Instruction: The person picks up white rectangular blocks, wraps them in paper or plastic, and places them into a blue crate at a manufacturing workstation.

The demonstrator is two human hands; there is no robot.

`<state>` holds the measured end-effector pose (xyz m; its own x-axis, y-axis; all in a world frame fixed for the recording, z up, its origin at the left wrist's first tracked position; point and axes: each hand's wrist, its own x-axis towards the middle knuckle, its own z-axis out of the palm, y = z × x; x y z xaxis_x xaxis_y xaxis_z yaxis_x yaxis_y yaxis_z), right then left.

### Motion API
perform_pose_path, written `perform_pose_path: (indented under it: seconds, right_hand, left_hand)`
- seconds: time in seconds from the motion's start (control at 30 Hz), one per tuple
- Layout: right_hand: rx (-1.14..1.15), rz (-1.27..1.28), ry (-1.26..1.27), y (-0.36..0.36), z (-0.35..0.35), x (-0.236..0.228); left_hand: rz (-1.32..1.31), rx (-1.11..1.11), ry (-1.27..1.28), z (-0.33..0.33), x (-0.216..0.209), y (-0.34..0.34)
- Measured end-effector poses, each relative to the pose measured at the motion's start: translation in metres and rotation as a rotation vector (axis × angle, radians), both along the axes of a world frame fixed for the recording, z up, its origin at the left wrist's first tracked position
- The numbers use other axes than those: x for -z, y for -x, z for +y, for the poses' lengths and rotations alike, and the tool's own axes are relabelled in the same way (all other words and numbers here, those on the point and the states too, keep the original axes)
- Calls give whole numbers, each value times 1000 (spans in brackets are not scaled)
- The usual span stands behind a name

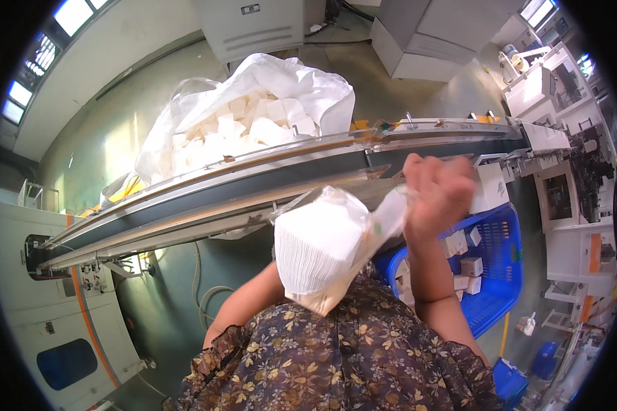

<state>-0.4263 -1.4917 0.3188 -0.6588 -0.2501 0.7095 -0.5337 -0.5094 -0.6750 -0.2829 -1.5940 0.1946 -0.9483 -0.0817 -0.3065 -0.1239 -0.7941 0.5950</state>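
Note:
In front of my chest is a pack of white folded tissues (319,233), its stacked edges toward me, in a clear plastic bag (389,211). My right hand (437,195), blurred by motion, is raised to the right of the pack. Its fingers are curled closed at the loose end of the bag, which stretches from the pack to the hand. My left forearm (253,296) goes up behind the pack. The left hand itself is hidden there, so its fingers do not show.
A long conveyor (253,179) with a dark belt crosses before me. Beyond it stands a big white sack (281,68) of white pieces. By my right arm is a blue basket (504,253) with small boxes. Machines stand left (48,308) and right (576,253).

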Motion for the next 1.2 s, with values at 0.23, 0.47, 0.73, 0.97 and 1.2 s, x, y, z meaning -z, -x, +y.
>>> perform_pose_path:
  seconds: [0.23, 0.47, 0.73, 0.97, 1.2]
  right_hand:
    - [-379, -1196, -791, -5, 56, 132]
    - [-234, -748, -846, 16, 153, 106]
    - [89, -1101, -85, 46, 282, 73]
    - [98, -1180, 316, 100, 356, 109]
    - [629, -1135, -355, 285, 415, 184]
  left_hand:
    - [-127, 182, 1055, -32, -33, 49]
    - [17, 84, 1505, 9, 18, 96]
    - [269, 912, 2281, -3, 282, 49]
    - [55, 1047, 1887, 3, 232, 40]
    - [152, 933, 1748, 11, 210, 45]
